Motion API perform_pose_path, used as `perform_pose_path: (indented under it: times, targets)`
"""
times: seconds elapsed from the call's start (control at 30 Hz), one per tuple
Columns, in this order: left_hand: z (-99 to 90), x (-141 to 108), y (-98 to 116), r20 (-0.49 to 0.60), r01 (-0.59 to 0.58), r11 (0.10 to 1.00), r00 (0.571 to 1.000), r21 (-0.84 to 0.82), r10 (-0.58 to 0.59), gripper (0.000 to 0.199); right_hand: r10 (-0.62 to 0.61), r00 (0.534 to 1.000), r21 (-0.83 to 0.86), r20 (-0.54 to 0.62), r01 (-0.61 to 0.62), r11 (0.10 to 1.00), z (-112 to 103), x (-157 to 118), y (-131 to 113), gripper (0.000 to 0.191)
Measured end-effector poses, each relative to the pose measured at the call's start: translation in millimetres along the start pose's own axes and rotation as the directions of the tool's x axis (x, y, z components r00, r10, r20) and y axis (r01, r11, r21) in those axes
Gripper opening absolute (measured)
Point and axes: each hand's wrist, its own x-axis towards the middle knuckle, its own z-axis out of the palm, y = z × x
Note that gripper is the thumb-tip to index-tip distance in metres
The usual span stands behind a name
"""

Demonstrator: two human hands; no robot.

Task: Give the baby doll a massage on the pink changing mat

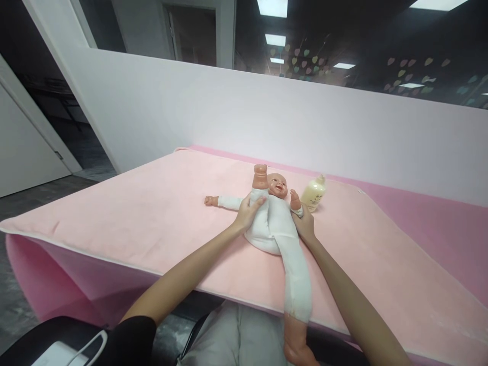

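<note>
A baby doll (280,218) with a white cloth body lies face up on the pink padded mat (160,203). My left hand (247,213) is wrapped around its raised leg, whose bare foot points up beside the head. At the doll's other side, my right hand (304,223) grips the arm near the wrist, with its fingers partly hidden behind the arm. The doll's other leg stretches toward me and hangs over the mat's front edge. Its far arm lies out to the left. Just behind my right hand stands a pale yellow lotion bottle (314,193).
A white partition wall (267,112) with dark glass above it runs along the back. Pink cloth (427,223) shows at the right and hangs below the mat at the left. My lap is under the front edge.
</note>
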Motion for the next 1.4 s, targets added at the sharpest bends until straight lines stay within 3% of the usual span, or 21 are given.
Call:
perform_pose_path:
  times: [0.7, 0.97, 1.2, 1.3, 1.4]
  targets:
    - [-0.5, 1, 2, -0.031, 0.065, 0.998, 0.997, -0.02, -0.065, 0.046, 0.024, 1.0, 0.02, -0.004, -0.024, 1.0, 0, 1, 4, 0.041]
    - [-2.5, -4, 19, 0.182, 0.083, 0.993, 0.979, 0.082, -0.096, 0.052, 0.089, 0.996, 0.098, -0.02, -0.087, 0.991, -1, 2, 2, 0.047]
    - [-8.0, -3, 25, 0.436, 0.01, 0.995, 0.899, 0.097, -0.052, 0.044, 0.114, 0.992, 0.15, -0.056, -0.105, 0.983, 2, 6, 9, 0.046]
    - [-7.7, -3, 27, 0.455, -0.003, 0.996, 0.89, 0.093, -0.04, 0.042, 0.116, 0.992, 0.147, -0.056, -0.106, 0.983, 1, 6, 9, 0.048]
    - [-6.4, -4, 28, 0.409, 0.012, 0.992, 0.91, 0.122, -0.061, 0.048, 0.117, 0.992, 0.107, -0.044, -0.112, 0.988, 0, 4, 7, 0.049]
